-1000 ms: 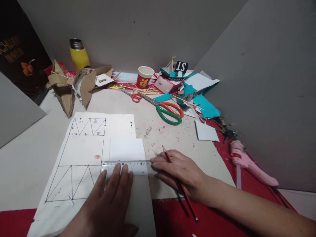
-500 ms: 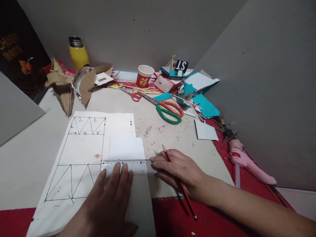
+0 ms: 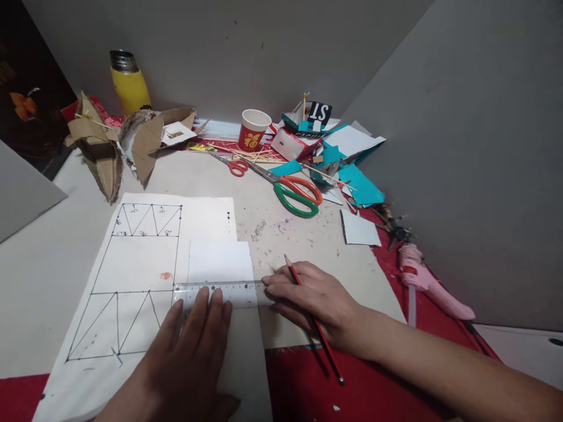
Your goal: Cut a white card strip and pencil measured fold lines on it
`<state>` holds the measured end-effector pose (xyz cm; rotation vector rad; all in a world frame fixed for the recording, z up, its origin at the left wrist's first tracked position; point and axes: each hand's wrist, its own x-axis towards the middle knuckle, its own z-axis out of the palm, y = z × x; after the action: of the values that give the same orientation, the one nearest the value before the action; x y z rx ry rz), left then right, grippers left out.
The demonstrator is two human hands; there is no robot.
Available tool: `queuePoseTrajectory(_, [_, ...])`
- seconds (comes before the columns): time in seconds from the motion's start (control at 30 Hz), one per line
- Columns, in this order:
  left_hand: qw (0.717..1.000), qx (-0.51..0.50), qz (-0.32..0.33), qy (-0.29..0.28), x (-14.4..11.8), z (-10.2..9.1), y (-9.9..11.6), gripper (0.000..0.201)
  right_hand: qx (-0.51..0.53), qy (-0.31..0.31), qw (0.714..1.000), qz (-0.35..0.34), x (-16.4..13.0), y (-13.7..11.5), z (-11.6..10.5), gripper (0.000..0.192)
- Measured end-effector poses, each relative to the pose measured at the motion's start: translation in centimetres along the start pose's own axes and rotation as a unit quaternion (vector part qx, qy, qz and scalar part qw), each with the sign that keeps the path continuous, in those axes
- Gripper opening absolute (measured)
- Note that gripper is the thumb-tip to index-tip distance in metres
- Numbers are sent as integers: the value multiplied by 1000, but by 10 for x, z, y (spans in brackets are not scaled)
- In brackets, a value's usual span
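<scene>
**Inspector A:** Head view. State of the left hand [image 3: 189, 357]?

**Inspector B:** Flat, fingers spread, grasping nothing. Its fingertips [image 3: 203, 295] press on a clear ruler [image 3: 215, 292], which lies across a white paper strip [image 3: 226, 305] and the edge of a drawn sheet [image 3: 132, 275].

**Inspector A:** Right hand [image 3: 314, 299]?

**Inspector B:** Closed around a red pencil [image 3: 313, 324], tip pointing away. The fingers rest at the ruler's right end, on the board [image 3: 299, 234].

**Inspector A:** Surroundings?

**Inspector B:** Green-and-orange scissors [image 3: 294, 193] lie well beyond the hands, smaller red scissors [image 3: 233, 166] further back. A red paper cup [image 3: 251, 130] and a yellow flask [image 3: 126, 83] stand near the wall. A pink glue gun [image 3: 428, 281] lies to the right.
</scene>
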<state>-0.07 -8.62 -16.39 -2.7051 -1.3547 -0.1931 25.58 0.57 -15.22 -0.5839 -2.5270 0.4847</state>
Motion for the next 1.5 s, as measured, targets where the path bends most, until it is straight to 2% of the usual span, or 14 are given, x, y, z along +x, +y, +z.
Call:
queuePoseTrajectory(0.93, [999,38,18,19,-2,5,-1,71,-10,-5,1000,2,1,-1,0,26])
queuePoseTrajectory(1.5, [1000,13,-5,13,-2,3,3,69,-33,6,999,-1,1,-1,1,24])
